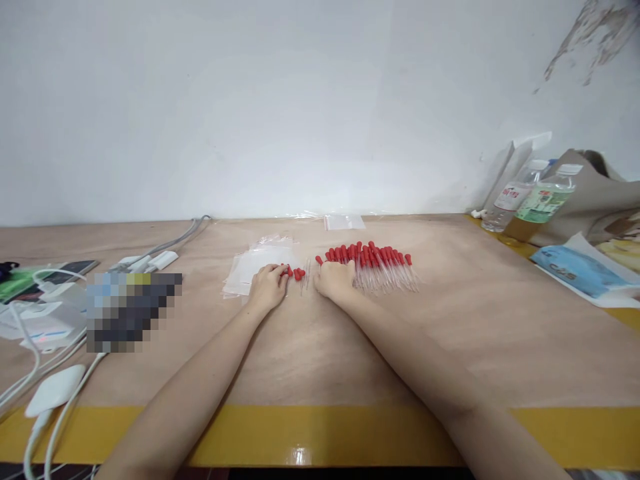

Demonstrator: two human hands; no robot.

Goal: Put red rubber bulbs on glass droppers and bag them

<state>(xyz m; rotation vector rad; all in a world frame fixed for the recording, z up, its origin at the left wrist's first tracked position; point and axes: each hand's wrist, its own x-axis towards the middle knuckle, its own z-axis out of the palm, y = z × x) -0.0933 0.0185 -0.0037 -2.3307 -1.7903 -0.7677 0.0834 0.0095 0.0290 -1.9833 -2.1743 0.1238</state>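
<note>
My left hand (269,287) rests with curled fingers at the right edge of a stack of clear plastic bags (245,270). Its fingertips close on a small red rubber bulb (287,270), and more red bulbs (299,274) lie just beside. Several thin glass tubes (305,277) lie between my hands. My right hand (336,279) is closed at the left end of a row of glass droppers (380,267) with red bulbs, and covers part of them. One red bulb (319,260) shows just past its fingers; what those fingers grip is hidden.
A small clear bag (345,222) lies near the wall. Chargers (53,323), white cables and a pixelated object (133,313) occupy the left. At the right stand two bottles (543,200), with a blue tissue pack (583,267) before them. Yellow tape (300,433) lines the table's front edge.
</note>
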